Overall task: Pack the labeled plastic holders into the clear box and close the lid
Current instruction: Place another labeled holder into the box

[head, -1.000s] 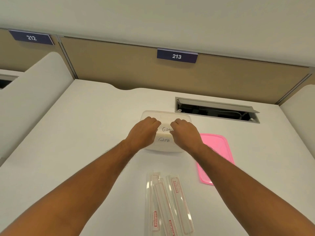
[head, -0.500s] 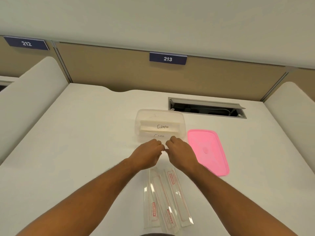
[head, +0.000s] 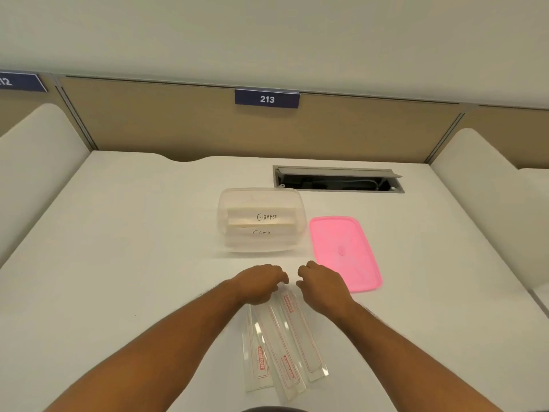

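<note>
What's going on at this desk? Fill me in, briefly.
A person is packing plastic holders into a clear box on the white desk. Two labeled ones, one reading "Girafee", already sit inside. The left hand and right hand hover, empty, over the far ends of three clear holders lying on the desk. The pink lid lies beside the box, not yet on.

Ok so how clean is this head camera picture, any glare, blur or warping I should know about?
Head view: wide-angle warping bends the divider top and spreads the forearms. The light is soft and even, with barely any shadows. The pink lid is overexposed to a glow. Highlights streak the clear holders. The clear box nearly fades into the white desk. Left hand and right hand look slightly soft.
</note>
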Motion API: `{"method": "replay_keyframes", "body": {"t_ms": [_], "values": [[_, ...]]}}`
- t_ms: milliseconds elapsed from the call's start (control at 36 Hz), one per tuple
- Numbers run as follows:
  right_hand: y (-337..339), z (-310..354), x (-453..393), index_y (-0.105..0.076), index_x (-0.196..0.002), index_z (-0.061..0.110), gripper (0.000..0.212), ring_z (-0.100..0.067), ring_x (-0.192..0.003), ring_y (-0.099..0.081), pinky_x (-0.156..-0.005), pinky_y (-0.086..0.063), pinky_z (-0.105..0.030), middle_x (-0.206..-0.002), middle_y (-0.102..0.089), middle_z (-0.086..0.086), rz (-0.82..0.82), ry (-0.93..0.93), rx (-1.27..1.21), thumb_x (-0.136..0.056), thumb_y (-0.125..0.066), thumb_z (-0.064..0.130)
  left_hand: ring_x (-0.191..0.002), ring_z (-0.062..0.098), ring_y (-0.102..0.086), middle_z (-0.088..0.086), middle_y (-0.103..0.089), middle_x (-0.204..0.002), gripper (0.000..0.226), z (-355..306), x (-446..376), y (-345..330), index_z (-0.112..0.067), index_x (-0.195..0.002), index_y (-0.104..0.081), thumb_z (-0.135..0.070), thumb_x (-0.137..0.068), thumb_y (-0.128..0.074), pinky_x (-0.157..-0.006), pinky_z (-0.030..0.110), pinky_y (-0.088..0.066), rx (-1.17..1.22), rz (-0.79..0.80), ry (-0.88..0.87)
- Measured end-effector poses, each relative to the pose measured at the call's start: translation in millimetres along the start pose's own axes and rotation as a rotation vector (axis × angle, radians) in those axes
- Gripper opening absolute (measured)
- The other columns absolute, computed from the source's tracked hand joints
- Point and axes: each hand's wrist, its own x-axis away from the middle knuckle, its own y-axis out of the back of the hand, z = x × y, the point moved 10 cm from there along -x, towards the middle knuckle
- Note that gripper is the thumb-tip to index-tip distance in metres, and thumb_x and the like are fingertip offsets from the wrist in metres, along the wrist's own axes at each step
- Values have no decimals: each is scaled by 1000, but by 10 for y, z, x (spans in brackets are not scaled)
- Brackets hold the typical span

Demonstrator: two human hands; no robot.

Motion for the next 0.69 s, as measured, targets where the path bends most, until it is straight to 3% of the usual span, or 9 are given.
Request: {"method": "replay_keyframes", "body": {"t_ms": [194, 361, 444, 611, 694], "values": [[-56, -204, 98, -59, -108, 17, 24, -24, -84, -61, -66, -45, -34, -99, -59, -1, 33, -54, 1, -99, -49, 37, -104, 18, -57, -2, -65, -115, 21, -15, -43, -10, -21, -116, -63, -16, -100, -51, -80, 24, -40, 84, 43, -7], [-115, -312, 83, -61, -113, 19, 31, -23, -90, -64, -77, -52, -37, -106, -63, 0, 107, -106, -36, -98, -50, 43, -92, 8, -54, -6, -67, -111, 20, 30, -30, 58, -25, -117, -62, -22, -100, -53, -80, 24, -43, 205, 45, 50], [-93, -357, 52, -61, -113, 19, 30, -23, -92, -64, -79, -52, -37, -107, -64, 0, 119, -125, -45, -99, -49, 42, -87, 5, -59, -8, -70, -99, 20, 66, -20, 106, -26, -113, -64, -20, -99, -51, -76, 22, -45, 317, 35, 101], [-1, -395, 9, -57, -88, 17, 35, -23, -77, -59, -66, -43, -34, -88, -64, 0, 182, -174, -169, -102, -40, 44, -76, -1, -63, -8, -72, -83, 22, 173, -20, 303, -20, -111, -70, -17, -97, -52, -69, 17, -46, 537, -83, 217], [8, -400, 6, -45, -73, 17, 46, -20, -65, -48, -60, -35, -34, -72, -54, 0, 241, -215, -322, -102, -36, 51, -78, 7, -64, 0, -73, -83, 22, 241, -33, 415, -13, -110, -71, -14, -97, -52, -73, 23, -49, 620, -141, 279]]}}
